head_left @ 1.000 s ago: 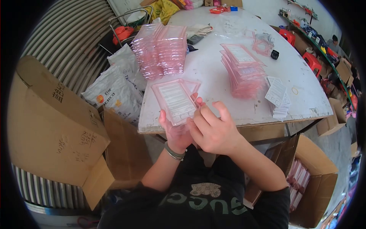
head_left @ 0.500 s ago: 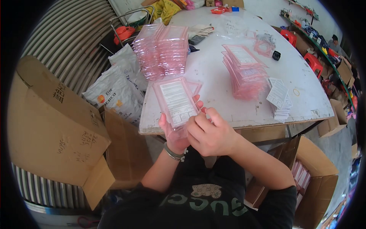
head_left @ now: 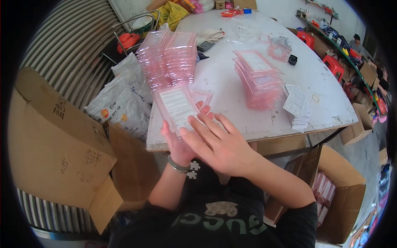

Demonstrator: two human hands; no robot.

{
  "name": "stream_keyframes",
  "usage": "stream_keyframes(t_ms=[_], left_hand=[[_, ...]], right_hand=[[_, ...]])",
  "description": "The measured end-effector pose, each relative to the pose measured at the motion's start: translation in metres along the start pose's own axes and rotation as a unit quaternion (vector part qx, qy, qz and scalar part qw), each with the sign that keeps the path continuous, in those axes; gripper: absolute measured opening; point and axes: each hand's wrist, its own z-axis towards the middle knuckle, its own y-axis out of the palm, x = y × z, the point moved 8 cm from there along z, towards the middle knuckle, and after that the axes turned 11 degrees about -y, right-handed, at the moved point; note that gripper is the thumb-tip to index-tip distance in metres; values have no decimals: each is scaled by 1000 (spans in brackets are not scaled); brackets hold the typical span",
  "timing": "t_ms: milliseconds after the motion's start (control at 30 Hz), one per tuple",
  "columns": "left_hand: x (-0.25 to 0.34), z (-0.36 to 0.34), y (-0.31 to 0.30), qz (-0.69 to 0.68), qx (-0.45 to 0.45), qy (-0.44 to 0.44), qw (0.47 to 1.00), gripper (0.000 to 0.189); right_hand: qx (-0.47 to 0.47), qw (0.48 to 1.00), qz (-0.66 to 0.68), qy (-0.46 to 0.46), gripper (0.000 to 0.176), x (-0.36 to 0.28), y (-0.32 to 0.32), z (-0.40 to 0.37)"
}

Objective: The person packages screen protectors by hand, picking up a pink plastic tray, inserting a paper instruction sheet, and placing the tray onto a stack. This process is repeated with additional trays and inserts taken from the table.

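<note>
One pink pouch (head_left: 177,108) points lengthwise forward-left from our left hand (head_left: 181,149) holding it, our spread right hand (head_left: 223,149) at its near end.

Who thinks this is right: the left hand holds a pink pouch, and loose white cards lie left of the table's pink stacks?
Wrong side: the head view shows the loose white cards right of the pink stacks. The left hand does hold a pink pouch.

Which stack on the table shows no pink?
The printed white cards, rightmost on the table; the middle stack and the double left stack are pink.
</note>
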Motion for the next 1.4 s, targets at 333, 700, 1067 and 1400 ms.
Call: stream_keyframes(t_ms=[333,700,1067,1400], left_hand=[[88,59,-117,852,325,-4,410,82],[74,54,-124,277,232,-175,916,49],[2,4,-9,-80,92,-164,979,75],[-1,2,-3,-63,135,-61,987,81]], right_hand=[[-28,983,-150,102,39,176,-61,-46],[36,977,113,175,54,53,-2,-54],[202,960,47,190,38,30,29,-55],[224,963,-112,98,32,-3,12,-41]])
